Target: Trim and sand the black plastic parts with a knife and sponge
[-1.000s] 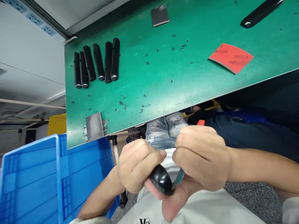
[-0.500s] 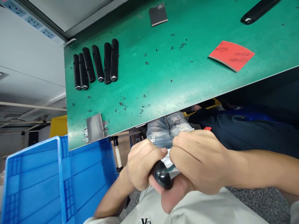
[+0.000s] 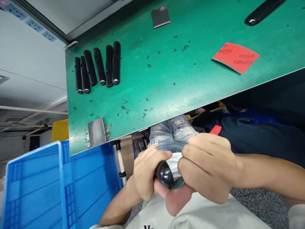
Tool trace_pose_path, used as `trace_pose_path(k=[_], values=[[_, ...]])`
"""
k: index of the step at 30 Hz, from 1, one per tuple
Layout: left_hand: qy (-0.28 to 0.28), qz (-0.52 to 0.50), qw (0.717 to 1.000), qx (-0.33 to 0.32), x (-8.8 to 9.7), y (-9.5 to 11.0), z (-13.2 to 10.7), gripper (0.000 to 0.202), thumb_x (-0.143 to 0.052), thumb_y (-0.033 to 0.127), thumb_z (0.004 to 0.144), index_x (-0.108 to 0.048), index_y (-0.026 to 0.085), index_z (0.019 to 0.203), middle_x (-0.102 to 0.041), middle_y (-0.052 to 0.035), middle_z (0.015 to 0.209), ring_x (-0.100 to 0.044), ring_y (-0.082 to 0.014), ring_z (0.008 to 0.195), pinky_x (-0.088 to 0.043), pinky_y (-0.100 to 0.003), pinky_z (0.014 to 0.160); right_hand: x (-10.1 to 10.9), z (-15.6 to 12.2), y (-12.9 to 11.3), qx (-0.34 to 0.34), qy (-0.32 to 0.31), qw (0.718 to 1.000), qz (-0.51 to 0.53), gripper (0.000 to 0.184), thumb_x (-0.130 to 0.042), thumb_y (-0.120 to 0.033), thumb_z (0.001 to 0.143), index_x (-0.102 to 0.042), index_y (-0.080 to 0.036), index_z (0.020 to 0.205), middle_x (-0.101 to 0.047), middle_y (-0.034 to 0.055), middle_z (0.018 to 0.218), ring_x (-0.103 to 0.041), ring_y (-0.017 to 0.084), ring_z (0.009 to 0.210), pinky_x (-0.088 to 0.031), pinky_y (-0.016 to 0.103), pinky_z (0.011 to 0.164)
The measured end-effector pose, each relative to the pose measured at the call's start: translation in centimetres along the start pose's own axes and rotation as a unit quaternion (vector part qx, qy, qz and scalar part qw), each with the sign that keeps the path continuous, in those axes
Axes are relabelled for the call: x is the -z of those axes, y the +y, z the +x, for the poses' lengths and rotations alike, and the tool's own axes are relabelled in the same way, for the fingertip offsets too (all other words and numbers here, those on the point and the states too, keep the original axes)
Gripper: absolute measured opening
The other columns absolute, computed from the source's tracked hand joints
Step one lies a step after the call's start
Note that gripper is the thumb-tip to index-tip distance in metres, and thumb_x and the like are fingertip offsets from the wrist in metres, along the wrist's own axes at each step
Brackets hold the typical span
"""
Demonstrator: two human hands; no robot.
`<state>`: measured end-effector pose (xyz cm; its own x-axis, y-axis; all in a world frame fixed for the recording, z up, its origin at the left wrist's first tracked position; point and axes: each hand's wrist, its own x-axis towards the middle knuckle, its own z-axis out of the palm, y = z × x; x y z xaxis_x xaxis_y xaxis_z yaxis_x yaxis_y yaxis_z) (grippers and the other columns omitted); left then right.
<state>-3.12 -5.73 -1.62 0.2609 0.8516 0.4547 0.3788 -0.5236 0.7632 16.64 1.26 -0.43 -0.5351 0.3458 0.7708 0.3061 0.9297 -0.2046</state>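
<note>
In the head view, the clearest writing was on a red pad (image 3: 235,58) lying on the green tabletop (image 3: 190,82): it stood upside down, with a P and a number ending in zeros, though its first figure and the other lettering were too unclear to read surely. On the person's pale shirt (image 3: 190,211), a dark V stood at the bottom edge, beside a character cut off by the frame.

The left hand (image 3: 147,173) was clamped around a black tube (image 3: 164,174), held off the tabletop in front of the shirt. The tube's smooth, glossy, rounded end pointed toward the right hand (image 3: 207,168), and light glinted on it; the rest was hidden in the grip. The right hand was closed on a thin, bluish-green blade (image 3: 179,182) whose tip lay right by the tube's end, its thumb just below. A red piece (image 3: 215,129) showed past the knuckles.

Six more black tubes (image 3: 99,66) lay side by side at the tabletop's left, and another tube (image 3: 264,12) lay at the far right. Dark shavings (image 3: 125,108) were scattered between a grey pad (image 3: 97,132) and a dark pad (image 3: 160,16).

A blue crate (image 3: 35,181) with ribbed walls stood below the tabletop's left corner; its contents could not be made out. A yellow container (image 3: 59,130) was partly visible behind it.
</note>
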Motion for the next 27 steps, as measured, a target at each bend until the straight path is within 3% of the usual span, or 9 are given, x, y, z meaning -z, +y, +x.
trace_pose_path(k=[3,7,12,14,17,19,25,27], values=[[-0.003,0.0,1.0,0.018,-0.1,0.6,-0.1,0.044,-0.05,0.046,0.106,-0.058,0.017,0.138,-0.07,-0.0082,0.094,-0.058,-0.0176,0.065,-0.046,-0.031,0.058,0.2,0.1,0.6,0.027,0.011,0.999,0.013,0.019,-0.059,-0.025,0.094,-0.053,-0.022,0.077,-0.04,-0.0026,0.063,-0.033,0.016,0.054,-0.02,0.035,0.05],[-0.037,-0.031,0.994,0.098,-0.1,1.6,-0.4,0.056,-0.046,0.061,0.104,-0.054,0.024,0.146,-0.073,-0.0091,0.118,-0.071,-0.0209,0.091,-0.057,-0.031,0.082,0.0,0.3,1.0,-0.044,0.018,0.996,0.075,0.043,-0.056,-0.044,0.105,-0.05,-0.022,0.069,-0.039,-0.003,0.062,-0.034,0.015,0.055,-0.024,0.034,0.052],[-0.058,-0.102,0.965,0.235,-0.2,2.7,-0.7,0.067,-0.04,0.069,0.102,-0.047,0.031,0.157,-0.064,-0.0102,0.145,-0.064,-0.0297,0.126,-0.054,-0.04,0.102,0.3,0.7,1.3,-0.1,-0.038,0.987,0.119,0.052,-0.055,-0.057,0.106,-0.053,-0.019,0.07,-0.045,-0.0024,0.066,-0.043,0.014,0.06,-0.034,0.03,0.056],[-0.07,-0.137,0.958,0.243,-0.2,2.7,-0.4,0.063,-0.042,0.066,0.104,-0.047,0.035,0.158,-0.068,-0.0069,0.138,-0.067,-0.0263,0.118,-0.055,-0.037,0.097,0.7,0.8,1.5,-0.1,-0.054,0.987,0.115,0.054,-0.054,-0.061,0.105,-0.054,-0.018,0.071,-0.046,-0.0024,0.066,-0.043,0.013,0.06,-0.035,0.029,0.055],[-0.061,-0.158,0.961,0.219,-0.1,2.5,0.3,0.059,-0.045,0.065,0.103,-0.049,0.039,0.157,-0.074,-0.0012,0.105,-0.07,-0.0185,0.084,-0.056,-0.03,0.077,1.2,1.1,1.8,-0.105,-0.078,0.986,0.104,0.058,-0.049,-0.065,0.106,-0.054,-0.019,0.071,-0.045,-0.0028,0.065,-0.041,0.013,0.058,-0.033,0.03,0.054],[-0.052,-0.154,0.966,0.203,-0.1,2.3,0.6,0.06,-0.048,0.064,0.102,-0.051,0.038,0.156,-0.074,-0.0005,0.097,-0.068,-0.0169,0.074,-0.054,-0.029,0.068,1.5,1.2,1.9,-0.107,-0.092,0.985,0.097,0.058,-0.047,-0.065,0.107,-0.053,-0.019,0.071,-0.044,-0.0034,0.063,-0.04,0.013,0.057,-0.032,0.029,0.053],[-0.05,-0.132,0.972,0.186,-0.2,1.9,0.4,0.06,-0.048,0.064,0.102,-0.05,0.039,0.157,-0.072,-0.002,0.136,-0.072,-0.0228,0.113,-0.057,-0.031,0.093,1.5,1.0,2.0,-0.103,-0.093,0.987,0.077,0.059,-0.045,-0.064,0.108,-0.048,-0.021,0.068,-0.043,-0.0039,0.06,-0.036,0.012,0.055,-0.029,0.029,0.051],[-0.049,-0.125,0.973,0.187,-0.2,2.0,0.3,0.06,-0.048,0.064,0.103,-0.05,0.038,0.157,-0.074,-0.0022,0.13,-0.074,-0.0216,0.106,-0.058,-0.03,0.087,1.5,1.0,1.9,-0.102,-0.086,0.989,0.064,0.059,-0.045,-0.062,0.108,-0.046,-0.021,0.065,-0.04,-0.0044,0.058,-0.034,0.012,0.054,-0.027,0.029,0.052]])
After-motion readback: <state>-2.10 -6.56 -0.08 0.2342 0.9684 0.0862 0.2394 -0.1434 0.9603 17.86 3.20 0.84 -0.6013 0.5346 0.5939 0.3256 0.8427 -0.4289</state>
